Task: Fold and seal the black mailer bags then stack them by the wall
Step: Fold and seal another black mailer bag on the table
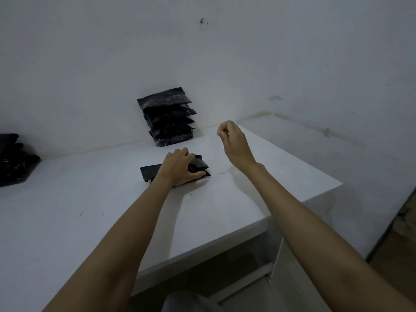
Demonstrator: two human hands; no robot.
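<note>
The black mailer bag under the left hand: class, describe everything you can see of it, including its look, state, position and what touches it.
The black mailer bag lies flat on the white table, in front of the stack of bags by the wall and apart from it. It looks like thin, slightly glossy plastic, padded by its contents. Its left end shows a plain rectangular edge; its right end is creased and folded into points. The left hand covers its middle, fingers curled over the far edge and thumb at the near right corner. The right hand is raised clear of it.

The view was dim and bluish, grainy and soft; faint shadows lay under the arms on the tabletop (67, 210), and straight lines bowed toward the edges.
</note>
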